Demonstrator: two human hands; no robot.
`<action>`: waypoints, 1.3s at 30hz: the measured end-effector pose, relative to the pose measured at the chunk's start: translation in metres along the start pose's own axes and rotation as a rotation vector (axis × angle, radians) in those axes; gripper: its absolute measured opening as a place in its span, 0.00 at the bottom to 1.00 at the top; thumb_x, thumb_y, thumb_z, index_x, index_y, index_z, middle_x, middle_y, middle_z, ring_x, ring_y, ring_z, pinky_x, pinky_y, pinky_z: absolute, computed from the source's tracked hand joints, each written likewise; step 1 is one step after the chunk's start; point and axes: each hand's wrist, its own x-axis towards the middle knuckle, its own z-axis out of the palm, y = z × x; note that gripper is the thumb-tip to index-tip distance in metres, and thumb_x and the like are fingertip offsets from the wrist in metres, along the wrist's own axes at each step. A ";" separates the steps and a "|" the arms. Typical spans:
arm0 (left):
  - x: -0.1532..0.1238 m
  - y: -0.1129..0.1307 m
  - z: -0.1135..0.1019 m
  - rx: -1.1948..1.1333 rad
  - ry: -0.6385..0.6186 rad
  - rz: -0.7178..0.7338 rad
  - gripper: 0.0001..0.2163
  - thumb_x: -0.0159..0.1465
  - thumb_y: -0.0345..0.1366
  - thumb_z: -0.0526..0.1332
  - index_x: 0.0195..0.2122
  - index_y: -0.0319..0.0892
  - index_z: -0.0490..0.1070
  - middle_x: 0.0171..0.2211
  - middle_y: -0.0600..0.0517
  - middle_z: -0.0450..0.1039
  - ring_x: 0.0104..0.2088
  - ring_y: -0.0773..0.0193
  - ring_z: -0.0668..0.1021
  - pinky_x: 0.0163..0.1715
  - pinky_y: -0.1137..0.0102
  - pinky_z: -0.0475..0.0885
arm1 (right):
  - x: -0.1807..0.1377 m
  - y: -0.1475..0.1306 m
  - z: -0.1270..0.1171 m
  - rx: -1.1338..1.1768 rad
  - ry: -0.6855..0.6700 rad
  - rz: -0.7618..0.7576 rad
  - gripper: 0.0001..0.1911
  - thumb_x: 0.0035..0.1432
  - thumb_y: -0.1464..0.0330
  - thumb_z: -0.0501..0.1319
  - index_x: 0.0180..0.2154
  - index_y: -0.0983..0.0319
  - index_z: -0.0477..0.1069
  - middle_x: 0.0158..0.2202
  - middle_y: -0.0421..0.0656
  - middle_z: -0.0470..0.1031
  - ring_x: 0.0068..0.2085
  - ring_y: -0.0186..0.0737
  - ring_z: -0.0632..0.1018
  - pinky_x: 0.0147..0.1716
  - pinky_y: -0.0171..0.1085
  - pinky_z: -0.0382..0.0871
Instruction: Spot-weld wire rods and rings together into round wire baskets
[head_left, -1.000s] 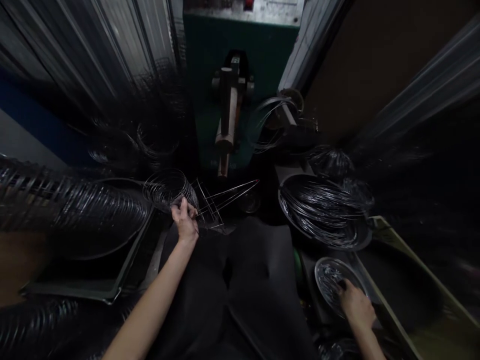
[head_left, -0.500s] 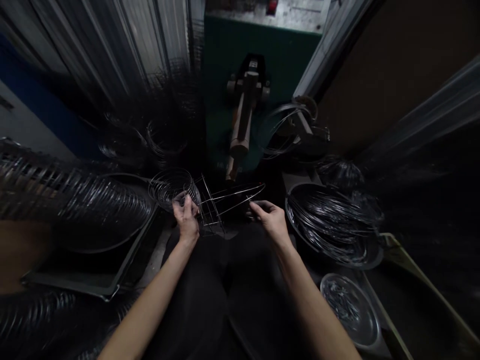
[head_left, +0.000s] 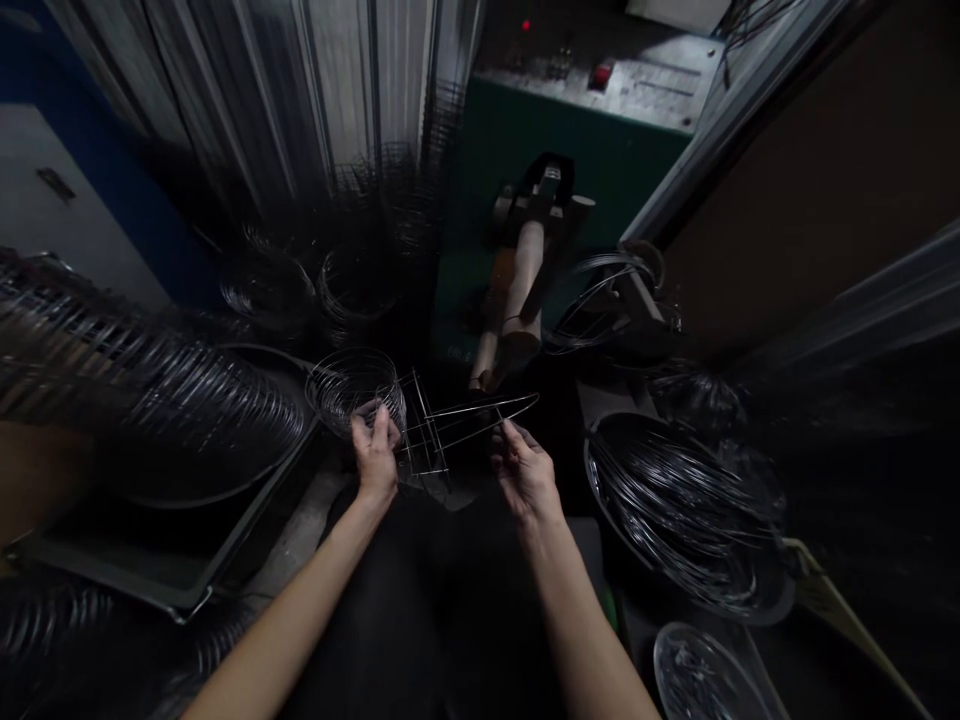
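My left hand (head_left: 376, 452) is closed on a wire frame piece (head_left: 424, 432), a round wire basket part joined to a small grid and two long wires that meet in a point at the right. My right hand (head_left: 523, 470) pinches those long wires near their middle, just below the tip. Both hands hold the piece above my dark lap, in front of the arm of a green welding machine (head_left: 525, 270).
A long stack of wire rings (head_left: 150, 390) lies at the left over a metal tray (head_left: 150, 570). A bowl of loose wires (head_left: 682, 500) sits at the right, with a small dish of short pieces (head_left: 705, 670) below it. More wire parts (head_left: 600, 300) rest beside the machine.
My right hand left the small dish at the lower right and came up to the long wires of the frame. The view has tilted up; my left hand kept its hold.
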 end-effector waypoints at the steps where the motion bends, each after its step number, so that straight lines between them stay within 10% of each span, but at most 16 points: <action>1: 0.001 0.000 0.000 0.006 0.004 -0.001 0.13 0.59 0.43 0.61 0.40 0.43 0.62 0.16 0.62 0.53 0.16 0.74 0.56 0.17 0.79 0.53 | 0.000 -0.001 0.001 0.007 -0.017 0.023 0.16 0.35 0.69 0.73 0.27 0.63 0.70 0.22 0.36 0.72 0.22 0.27 0.72 0.16 0.26 0.60; 31: 0.016 0.017 0.008 0.010 0.037 -0.147 0.15 0.56 0.43 0.64 0.35 0.41 0.61 0.16 0.63 0.53 0.15 0.76 0.56 0.16 0.80 0.52 | 0.005 -0.002 0.027 0.082 0.075 0.075 0.08 0.42 0.74 0.68 0.27 0.63 0.71 0.22 0.34 0.72 0.21 0.24 0.70 0.18 0.26 0.58; 39: 0.021 0.016 0.014 -0.043 0.077 -0.172 0.14 0.55 0.39 0.64 0.35 0.41 0.60 0.16 0.63 0.55 0.14 0.77 0.56 0.15 0.79 0.50 | -0.009 -0.006 -0.012 0.070 0.125 0.095 0.13 0.40 0.70 0.72 0.29 0.64 0.72 0.24 0.35 0.74 0.22 0.24 0.71 0.17 0.24 0.60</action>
